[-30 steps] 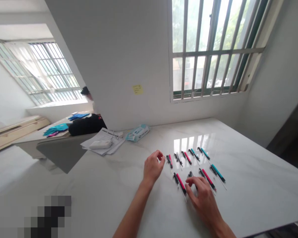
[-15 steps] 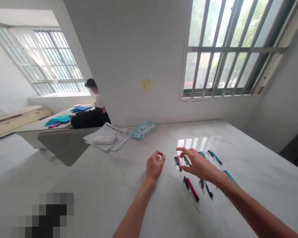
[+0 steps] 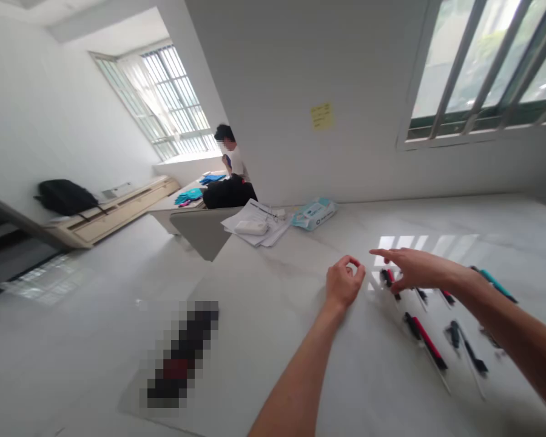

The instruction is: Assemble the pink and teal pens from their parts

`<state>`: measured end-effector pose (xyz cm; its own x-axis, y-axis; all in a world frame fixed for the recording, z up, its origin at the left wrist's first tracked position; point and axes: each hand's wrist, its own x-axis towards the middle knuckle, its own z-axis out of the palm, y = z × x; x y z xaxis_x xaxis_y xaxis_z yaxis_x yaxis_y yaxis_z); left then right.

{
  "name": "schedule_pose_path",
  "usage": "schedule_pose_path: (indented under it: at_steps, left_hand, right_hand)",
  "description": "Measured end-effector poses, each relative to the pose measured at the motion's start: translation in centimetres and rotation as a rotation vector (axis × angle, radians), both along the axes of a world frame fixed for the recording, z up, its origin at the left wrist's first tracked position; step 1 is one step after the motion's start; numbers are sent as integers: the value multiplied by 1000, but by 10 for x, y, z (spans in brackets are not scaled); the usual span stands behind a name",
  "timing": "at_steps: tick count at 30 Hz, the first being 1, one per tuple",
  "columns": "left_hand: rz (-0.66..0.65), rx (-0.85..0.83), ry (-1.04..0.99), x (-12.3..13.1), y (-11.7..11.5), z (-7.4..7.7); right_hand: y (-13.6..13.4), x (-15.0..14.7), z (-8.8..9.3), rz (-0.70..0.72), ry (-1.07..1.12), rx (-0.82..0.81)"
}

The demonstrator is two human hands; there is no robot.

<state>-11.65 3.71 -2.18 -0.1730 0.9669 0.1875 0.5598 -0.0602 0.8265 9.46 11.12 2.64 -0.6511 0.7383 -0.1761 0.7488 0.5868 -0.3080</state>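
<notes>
My left hand [image 3: 346,283] rests on the white marbled table, fingers curled and thumb bent toward the index finger in a loose ring; nothing shows in it. To its right, my right hand [image 3: 414,268] hovers palm down, fingers stretched out and thumb apart, holding nothing. Under its thumb lie red and black pen parts [image 3: 390,278]. Nearer me is a set with a red pen barrel [image 3: 428,341], a black piece and a thin white refill. Dark pen parts [image 3: 469,353] lie beside it. A teal pen barrel [image 3: 498,284] shows beyond my right forearm, which hides some parts.
Papers [image 3: 273,235] with a white box [image 3: 252,227] and cable lie at the table's back left. A pack of wipes [image 3: 316,213] is by the wall, under a yellow note [image 3: 321,116]. Another person [image 3: 237,161] is at a far table with blue cloths.
The view has swung left, so the table things sit farther right in the picture. My right hand remains stretched over the pen parts; my left keeps its curled shape.
</notes>
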Motion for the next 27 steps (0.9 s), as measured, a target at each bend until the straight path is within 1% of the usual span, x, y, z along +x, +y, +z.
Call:
schedule_pose_path:
  at_steps: [2,4,6,9,12,17,20,23,27]
  left_hand:
    - [-9,2,3,2,-2,-1]
    - [-1,9,4,3,-4,-1]
    - [8,9,3,3,-5,0]
    - [4,1,7,3,-5,1]
    - [-14,-6,27,2,-3,2]
    - [-12,-10,25,0,1,8]
    - [-15,6,12,0,3,10]
    - [-27,14,1,1,3,11]
    - [-47,6,-4,3,1,13]
  right_hand:
    - [3,5,-14,-3,15,-18]
    - [4,8,-22,12,30,-19]
    - [5,9,-26,30,41,-6]
    - [7,8,-28,37,37,16]
    - [8,5,-23,35,20,22]
    - [3,0,-2,68,27,14]
    - [-1,-3,9,62,40,21]
    - [-5,-7,14,48,30,12]
    - [-7,-10,13,59,5,36]
